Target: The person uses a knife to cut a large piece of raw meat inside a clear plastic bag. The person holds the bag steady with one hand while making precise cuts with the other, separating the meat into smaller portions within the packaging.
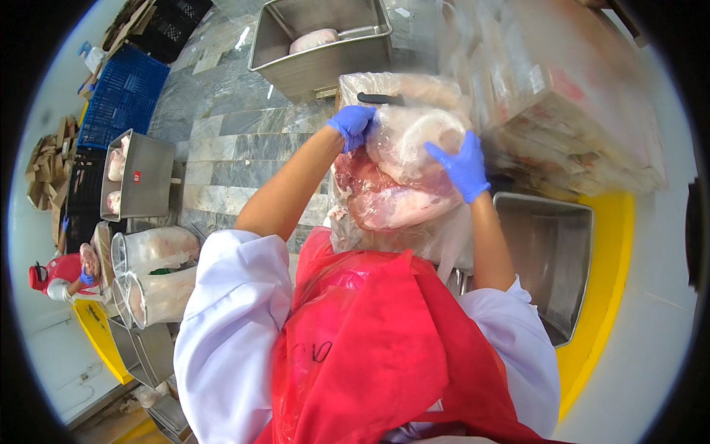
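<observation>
A large slab of raw pink meat sits inside a clear plastic bag held up in front of my chest. My left hand, in a blue glove, grips the bag's upper left edge. My right hand, also blue-gloved, presses against the bag's right side with fingers spread over the plastic. A dark knife handle lies on a bagged block just behind the bag. I wear a red plastic apron over white sleeves.
A steel tub stands at right beside a yellow edge. Another steel bin with meat sits ahead on the grey stone floor. Wrapped boxes stack at upper right. At left: blue crate, steel tray, bagged meat, another person.
</observation>
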`<state>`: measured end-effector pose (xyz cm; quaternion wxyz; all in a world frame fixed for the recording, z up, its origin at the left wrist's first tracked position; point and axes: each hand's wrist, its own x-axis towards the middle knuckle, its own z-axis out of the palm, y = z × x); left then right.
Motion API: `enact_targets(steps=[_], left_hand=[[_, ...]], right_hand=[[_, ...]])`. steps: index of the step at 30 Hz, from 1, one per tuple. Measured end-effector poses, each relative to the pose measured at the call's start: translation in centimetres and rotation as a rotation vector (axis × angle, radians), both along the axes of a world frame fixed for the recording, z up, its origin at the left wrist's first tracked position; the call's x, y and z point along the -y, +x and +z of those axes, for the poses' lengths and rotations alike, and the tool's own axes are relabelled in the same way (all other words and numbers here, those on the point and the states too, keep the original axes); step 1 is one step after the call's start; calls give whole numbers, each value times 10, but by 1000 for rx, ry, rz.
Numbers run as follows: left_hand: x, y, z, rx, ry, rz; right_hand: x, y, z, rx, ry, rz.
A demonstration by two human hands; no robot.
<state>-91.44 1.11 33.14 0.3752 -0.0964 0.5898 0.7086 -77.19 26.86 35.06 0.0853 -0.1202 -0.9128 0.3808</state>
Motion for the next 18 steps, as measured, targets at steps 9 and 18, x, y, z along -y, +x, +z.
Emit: enact_targets(steps=[9,18], left_hand=[[-15,-44,84,-311,233,-861],[10,-150,7,-1299,-736,-893]], right_hand=[[53,-45,25,383,392,-26],[18,-38,-26,11,487,-7]])
